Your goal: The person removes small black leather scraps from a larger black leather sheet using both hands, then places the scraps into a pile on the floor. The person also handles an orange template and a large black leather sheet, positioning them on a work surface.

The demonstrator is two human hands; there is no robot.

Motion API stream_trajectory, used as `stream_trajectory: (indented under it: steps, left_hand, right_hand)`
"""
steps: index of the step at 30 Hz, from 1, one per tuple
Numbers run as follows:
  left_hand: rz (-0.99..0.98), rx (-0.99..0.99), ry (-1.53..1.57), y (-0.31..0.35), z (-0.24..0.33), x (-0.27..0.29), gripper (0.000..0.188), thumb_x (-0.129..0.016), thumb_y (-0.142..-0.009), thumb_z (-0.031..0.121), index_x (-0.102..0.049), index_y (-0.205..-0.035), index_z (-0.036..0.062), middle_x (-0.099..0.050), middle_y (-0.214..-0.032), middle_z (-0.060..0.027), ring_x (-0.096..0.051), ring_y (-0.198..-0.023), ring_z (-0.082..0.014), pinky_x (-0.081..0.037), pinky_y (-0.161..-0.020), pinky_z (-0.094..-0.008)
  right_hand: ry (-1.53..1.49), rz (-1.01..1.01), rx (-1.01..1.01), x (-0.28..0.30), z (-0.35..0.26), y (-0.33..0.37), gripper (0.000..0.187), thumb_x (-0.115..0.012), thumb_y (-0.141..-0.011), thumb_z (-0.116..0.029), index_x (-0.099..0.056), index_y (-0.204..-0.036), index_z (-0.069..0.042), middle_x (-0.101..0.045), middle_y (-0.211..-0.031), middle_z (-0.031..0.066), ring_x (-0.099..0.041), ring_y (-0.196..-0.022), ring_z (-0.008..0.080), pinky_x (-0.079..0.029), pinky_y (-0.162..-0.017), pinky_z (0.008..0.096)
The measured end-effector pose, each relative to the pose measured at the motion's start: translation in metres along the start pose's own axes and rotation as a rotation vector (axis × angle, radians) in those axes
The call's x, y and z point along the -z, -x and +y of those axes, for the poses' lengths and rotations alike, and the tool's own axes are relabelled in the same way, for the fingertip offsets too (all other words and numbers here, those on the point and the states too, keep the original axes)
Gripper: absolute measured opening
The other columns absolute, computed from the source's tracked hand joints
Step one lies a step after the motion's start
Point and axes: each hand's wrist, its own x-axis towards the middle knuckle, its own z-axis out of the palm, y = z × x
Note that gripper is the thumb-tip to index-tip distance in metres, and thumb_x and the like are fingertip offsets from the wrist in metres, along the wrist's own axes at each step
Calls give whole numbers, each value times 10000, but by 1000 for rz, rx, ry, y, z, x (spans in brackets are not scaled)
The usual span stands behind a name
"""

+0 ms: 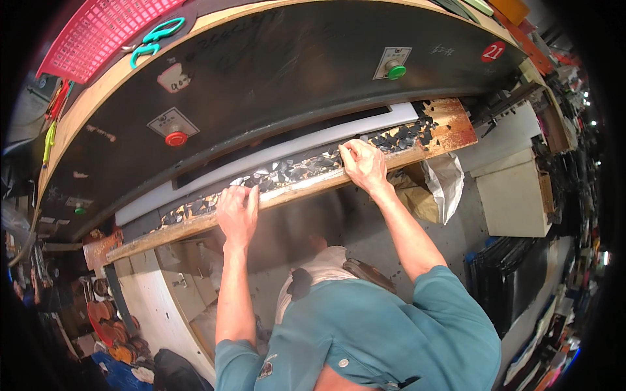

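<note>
My left hand point(237, 214) rests at the wooden front edge point(287, 193) of a long narrow ledge, its fingers curled in over small scraps. Farther right along the same edge is my right hand point(366, 164), with thumb and fingers drawn together. Whatever either hand may have between its fingers is hidden. Black, white and tan scraps point(300, 168) lie scattered on the ledge around and between both hands. More black scraps point(407, 135) are heaped to the right of my right hand. Behind the scraps runs a pale strip point(280, 148) along a dark slot.
A large black machine panel point(274, 78) rises behind the ledge, with a red button point(176, 138) and a green button point(396, 70). On its top are green-handled scissors point(150, 44) and a pink basket point(104, 36). A crumpled white bag point(445, 186) hangs beneath the ledge's right part.
</note>
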Motion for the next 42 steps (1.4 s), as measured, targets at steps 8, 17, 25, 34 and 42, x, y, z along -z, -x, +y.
stream_trajectory:
  steps: [8,17,25,34,42]
  left_hand:
    - [30,39,111,8,1,2,200,-799,-879,96,-629,-786,45,-656,-801,-96,-630,-795,-325,-487,-750,-445]
    - [9,10,157,31,-3,4,176,-810,-840,42,-641,-790,39,-641,-821,-105,-628,-809,-341,-480,-735,-472]
    - [-238,137,318,105,36,53,162,-797,-843,26,-649,-777,24,-659,-793,-111,-645,-762,-323,-509,-706,-439]
    - [-121,155,197,91,9,82,381,-626,-996,33,-626,-1374,-15,-593,-1477,-231,-478,-1462,-416,-372,-1224,-495]
    - [-192,89,52,146,28,81,445,-737,-943,80,-632,-1367,-9,-530,-1548,-214,-452,-1477,-427,-354,-1221,-563]
  right_hand:
    - [-24,25,22,-2,4,5,160,-737,-940,-190,-744,-890,-39,-716,-777,154,-705,-695,319,-537,-640,416]
    - [-142,-57,-243,-2,8,22,228,-740,-963,-243,-771,-935,-20,-671,-682,110,-605,-598,142,-495,-617,312]
    - [-356,-62,-35,0,-62,73,300,-788,-949,-163,-721,-1150,49,-675,-1017,59,-600,-849,101,-508,-775,251]
    - [188,-431,96,-58,-175,106,1192,-957,-632,-446,-391,-1577,8,-316,-1541,370,-376,-1383,545,-386,-1168,558]
    - [-15,-412,8,-9,-166,148,996,-927,-607,-370,-583,-1479,-33,-391,-1549,307,-445,-1379,445,-430,-1134,494]
